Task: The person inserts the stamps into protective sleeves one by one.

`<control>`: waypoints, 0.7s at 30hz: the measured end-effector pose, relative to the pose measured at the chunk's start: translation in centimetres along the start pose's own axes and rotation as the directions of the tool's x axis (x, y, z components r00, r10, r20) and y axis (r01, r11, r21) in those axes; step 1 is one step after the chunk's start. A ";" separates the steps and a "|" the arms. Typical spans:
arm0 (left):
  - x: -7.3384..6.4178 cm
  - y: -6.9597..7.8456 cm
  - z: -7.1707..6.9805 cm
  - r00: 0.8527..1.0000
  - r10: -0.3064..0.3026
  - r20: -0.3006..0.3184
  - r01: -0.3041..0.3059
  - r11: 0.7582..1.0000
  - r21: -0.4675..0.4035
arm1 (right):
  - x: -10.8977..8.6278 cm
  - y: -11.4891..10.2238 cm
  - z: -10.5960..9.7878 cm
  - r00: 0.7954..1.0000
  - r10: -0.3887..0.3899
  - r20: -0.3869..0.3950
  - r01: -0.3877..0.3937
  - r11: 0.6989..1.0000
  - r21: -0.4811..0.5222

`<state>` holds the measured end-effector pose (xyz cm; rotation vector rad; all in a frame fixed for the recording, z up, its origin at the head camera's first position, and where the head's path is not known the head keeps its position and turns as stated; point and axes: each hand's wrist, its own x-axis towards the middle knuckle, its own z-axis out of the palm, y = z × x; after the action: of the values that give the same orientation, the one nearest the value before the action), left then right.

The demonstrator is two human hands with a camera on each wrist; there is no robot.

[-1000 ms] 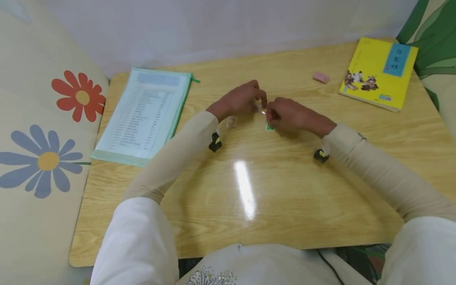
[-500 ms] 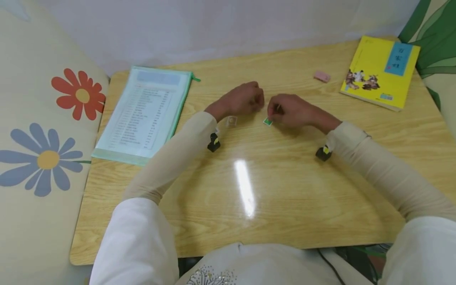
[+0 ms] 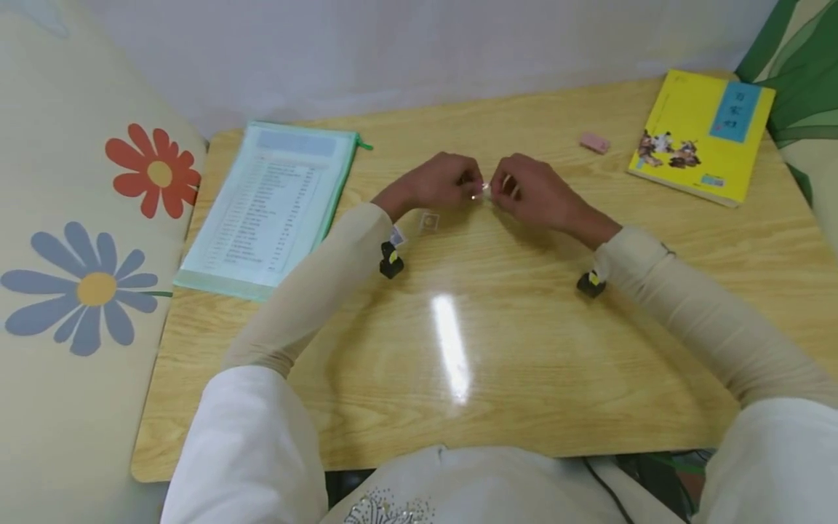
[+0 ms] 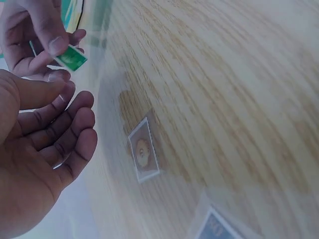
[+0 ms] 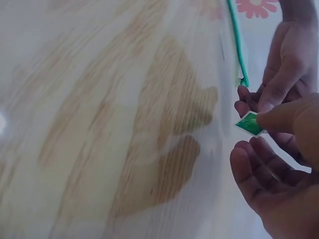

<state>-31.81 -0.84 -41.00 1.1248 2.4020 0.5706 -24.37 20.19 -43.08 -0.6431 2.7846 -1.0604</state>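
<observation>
My right hand [image 3: 540, 191] pinches a small green postage stamp [image 5: 248, 123] between thumb and fingers, just above the table. Facing it, my left hand [image 3: 440, 182] has thumb and forefinger together on something small, clear and shiny, apparently a plastic sleeve, mostly hidden by the fingers. The two sets of fingertips almost meet. On the table below the left hand lies a pale stamp [image 4: 143, 152] with a round picture, inside a clear sleeve. Close to the left wrist, a bluish stamp [image 4: 218, 228] is partly cut off by the left wrist view's lower edge.
A zip document pouch [image 3: 262, 204] with a printed sheet lies at the left of the wooden table [image 3: 524, 378]. At the back right are a pink eraser [image 3: 594, 143] and a yellow book [image 3: 700, 138]. A wall borders the table's far edge.
My right hand has risen slightly, away from me, carrying the green stamp. Its fingertips have closed up to the left hand's. The left hand has turned a little; the stamps on the table stay put.
</observation>
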 end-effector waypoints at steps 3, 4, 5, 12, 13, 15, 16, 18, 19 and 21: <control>-0.3 -0.1 -0.1 1.000 -0.016 0.010 0.016 0.999 -0.047 | 0.2 0.0 -0.1 0.999 0.040 -0.028 -0.037 0.995 0.096; -0.4 -0.1 -0.2 1.000 -0.020 0.016 0.021 0.998 -0.064 | 0.2 0.1 -0.1 0.998 0.057 -0.036 -0.053 0.992 0.118; -0.5 -0.1 -0.2 0.999 -0.022 0.024 0.024 0.997 -0.078 | 0.2 0.1 -0.1 0.997 0.072 -0.043 -0.065 0.989 0.136; -0.9 0.0 -0.5 0.998 -0.003 0.066 0.011 0.992 -0.129 | 0.3 0.1 -0.3 0.988 0.147 -0.056 -0.130 0.962 0.241; -1.0 0.0 -0.6 0.998 0.000 0.070 0.009 0.991 -0.133 | 0.3 0.1 -0.2 0.987 0.153 -0.053 -0.135 0.958 0.252; -1.0 0.0 -0.6 0.997 0.011 0.072 0.000 0.989 -0.145 | 0.4 0.0 -0.1 0.986 0.160 -0.054 -0.140 0.953 0.267; -1.0 0.0 -0.6 0.997 0.017 0.071 -0.006 0.988 -0.154 | 0.4 -0.1 -0.1 0.985 0.162 -0.056 -0.141 0.951 0.275; -1.1 0.0 -0.6 0.997 0.028 0.070 -0.015 0.983 -0.183 | 0.6 -0.1 0.1 0.984 0.166 -0.064 -0.141 0.948 0.287; -1.2 0.0 -0.6 0.997 0.030 0.069 -0.014 0.978 -0.210 | 0.6 -0.2 0.1 0.983 0.167 -0.075 -0.138 0.946 0.294; -1.4 0.0 -0.6 0.998 0.024 0.064 -0.007 0.965 -0.262 | 0.7 -0.2 0.3 0.979 0.178 -0.099 -0.138 0.936 0.323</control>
<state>-31.32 -2.03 -40.27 1.0315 2.1848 0.8153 -24.86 19.61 -43.11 -0.3171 2.6210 -1.5116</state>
